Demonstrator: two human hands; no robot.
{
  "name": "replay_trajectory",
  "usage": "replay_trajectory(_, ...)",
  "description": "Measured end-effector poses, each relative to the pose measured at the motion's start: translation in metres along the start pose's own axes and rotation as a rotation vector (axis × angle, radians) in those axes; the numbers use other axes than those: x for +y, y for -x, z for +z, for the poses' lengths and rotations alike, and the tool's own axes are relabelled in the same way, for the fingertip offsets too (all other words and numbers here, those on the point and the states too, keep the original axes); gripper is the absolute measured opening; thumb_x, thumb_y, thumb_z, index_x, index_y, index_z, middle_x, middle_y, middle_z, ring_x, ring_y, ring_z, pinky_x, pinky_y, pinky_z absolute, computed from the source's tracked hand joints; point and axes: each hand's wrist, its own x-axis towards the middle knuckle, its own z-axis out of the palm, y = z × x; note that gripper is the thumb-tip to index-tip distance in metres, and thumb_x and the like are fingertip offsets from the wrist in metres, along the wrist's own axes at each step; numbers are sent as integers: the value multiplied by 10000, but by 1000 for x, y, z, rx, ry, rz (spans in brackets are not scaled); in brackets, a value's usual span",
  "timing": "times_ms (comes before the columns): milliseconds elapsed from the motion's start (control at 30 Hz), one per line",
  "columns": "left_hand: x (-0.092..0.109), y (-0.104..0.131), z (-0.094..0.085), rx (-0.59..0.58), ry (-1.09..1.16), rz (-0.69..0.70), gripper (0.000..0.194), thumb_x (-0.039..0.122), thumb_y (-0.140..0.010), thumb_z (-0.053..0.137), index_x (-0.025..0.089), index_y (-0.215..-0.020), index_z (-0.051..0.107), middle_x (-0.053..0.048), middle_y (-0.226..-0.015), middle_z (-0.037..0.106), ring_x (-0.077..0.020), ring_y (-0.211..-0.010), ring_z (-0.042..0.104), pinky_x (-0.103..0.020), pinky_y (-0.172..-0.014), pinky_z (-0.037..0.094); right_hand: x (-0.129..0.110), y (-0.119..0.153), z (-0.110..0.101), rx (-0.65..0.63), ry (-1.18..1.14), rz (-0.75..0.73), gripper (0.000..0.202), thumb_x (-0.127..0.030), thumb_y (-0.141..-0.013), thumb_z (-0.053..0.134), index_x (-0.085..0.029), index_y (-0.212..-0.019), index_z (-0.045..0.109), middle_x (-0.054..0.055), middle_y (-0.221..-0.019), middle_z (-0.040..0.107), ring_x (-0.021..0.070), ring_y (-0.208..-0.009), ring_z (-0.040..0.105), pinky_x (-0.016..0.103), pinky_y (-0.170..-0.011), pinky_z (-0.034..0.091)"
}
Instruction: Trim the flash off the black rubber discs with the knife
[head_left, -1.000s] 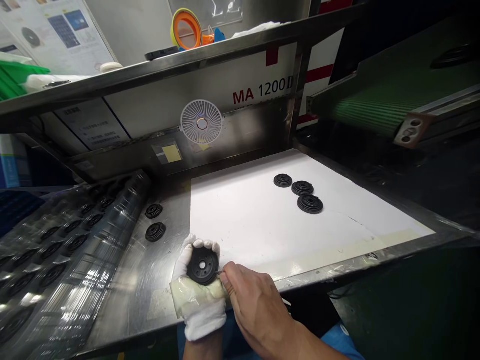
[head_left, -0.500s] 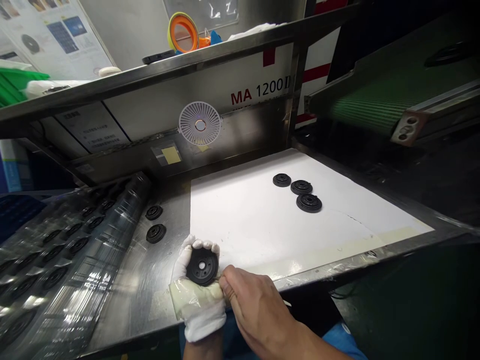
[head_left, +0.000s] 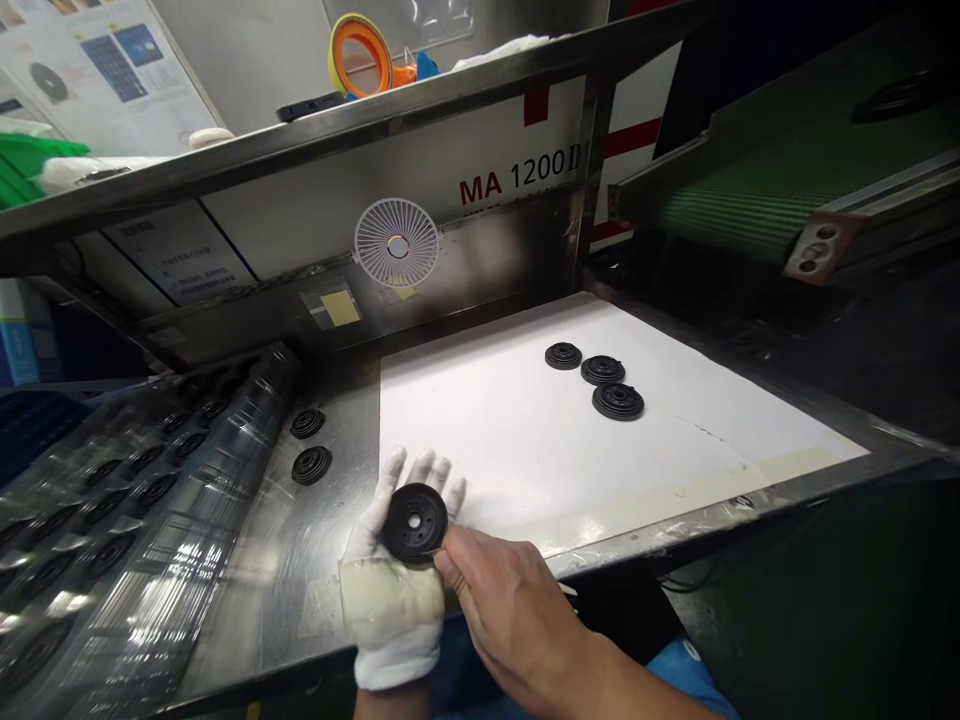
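A black plastic wheel (head_left: 415,525) with a centre hole and smaller holes shows its flat face in front of my left palm. My left hand (head_left: 397,590) wears a white glove with a clear-yellowish wrap round its palm; it is open behind the wheel, fingers stretched and apart. At the wheel's lower right rim, the thumb and forefinger of my bare right hand (head_left: 517,595) are closed in a pinch. Whether a small tool is also in that pinch is hidden. Left of the hands, a stepped black wheel (head_left: 311,464) and another wheel (head_left: 307,423) lie on the metal bench.
Three black wheels, one of them nearest me (head_left: 618,401), lie on a white sheet (head_left: 487,430). Clear plastic trays (head_left: 217,510) with several wheels stand at left. Behind are a small white fan (head_left: 397,243) and a shelf with tape (head_left: 360,55). A green conveyor (head_left: 735,210) runs at right.
My left fingers have uncurled from the wheel and spread out. The wheel has shifted slightly to the right against the palm, while my right hand has stayed pinched at its rim.
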Motion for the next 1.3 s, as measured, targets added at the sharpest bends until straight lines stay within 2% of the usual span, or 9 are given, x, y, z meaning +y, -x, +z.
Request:
replay_trajectory(100, 11, 1, -7, -48, 46, -190, 481, 202, -720, 526, 195, -1199, 568, -156, -1136, 612, -342, -1079, 553, -538, -844, 487, 4, -1, -6, -15, -24, -36, 238, -286, -986, 302, -232, -788, 424, -36, -718, 558, 139, -619, 507, 260, -576, 308)
replay_trajectory(200, 14, -5, -12, -24, 171, -230, 359, 177, -718, 550, 185, -1068, 631, -89, -911, 654, -237, -910, 611, -421, -819, 516, 6, -3, -8, -7, -33, -44, 243, -285, -996, 266, -231, -821, 426, -21, -777, 567, 145, -671, 525, 260, -621, 332)
replay_trajectory(333, 7, -14, -8, 16, 299, -211, 84, 145, -774, 591, 176, -831, 643, 10, -700, 592, -109, -690, 578, -272, -697, 518, 6, -4, -1, 32, 56, 33, 229, -295, -992, 279, -235, -832, 432, -17, -755, 567, 163, -653, 534, 281, -602, 316)
replay_trajectory(567, -2, -17, -6, 104, 218, -5, 174, 136, -773, 609, 195, -933, 645, 27, -705, 596, -93, -687, 590, -262, -706, 533, -3, 1, 13, 41, 79, 24, 223, -272, -989, 300, -233, -827, 449, -17, -759, 574, 160, -675, 548, 283, -594, 303)
replay_trajectory(767, 5, -8, -11, 14, 38, -149, 406, 232, -757, 550, 182, -1156, 604, -138, -1049, 635, -286, -1001, 595, -478, -837, 513, 3, -1, 8, 45, 65, -33, 220, -273, -984, 317, -232, -814, 449, -26, -737, 573, 151, -627, 526, 288, -568, 283)
replay_trajectory(900, 8, -8, -10, 6, 132, -144, 297, 190, -738, 560, 150, -1020, 643, -56, -779, 602, -171, -751, 597, -352, -726, 535, 7, -3, 8, 79, 103, 29, 224, -276, -984, 317, -231, -813, 454, -19, -727, 571, 154, -627, 533, 286, -571, 279)
replay_trajectory(1067, 1, -14, -8, 78, 159, -77, 111, 149, -770, 603, 168, -870, 647, 10, -716, 570, -95, -684, 568, -254, -684, 527, 0, 1, 17, 83, 121, 23, 202, -244, -977, 331, -231, -825, 463, -12, -737, 575, 161, -644, 540, 295, -578, 265)
replay_trajectory(1200, -4, -15, -11, 93, 59, 112, 200, 142, -771, 610, 184, -962, 651, 6, -767, 602, -104, -748, 592, -294, -796, 535, -5, 3, 20, 77, 99, -18, 174, -213, -965, 360, -232, -827, 463, -15, -750, 579, 164, -671, 545, 294, -591, 269)
replay_trajectory(1300, 0, -12, -14, 69, 7, 27, 329, 188, -772, 588, 187, -1098, 625, -82, -975, 644, -221, -956, 606, -428, -874, 512, -2, 2, 17, 70, 80, -43, 171, -223, -962, 370, -238, -814, 454, -28, -748, 573, 158, -645, 531, 295, -574, 262)
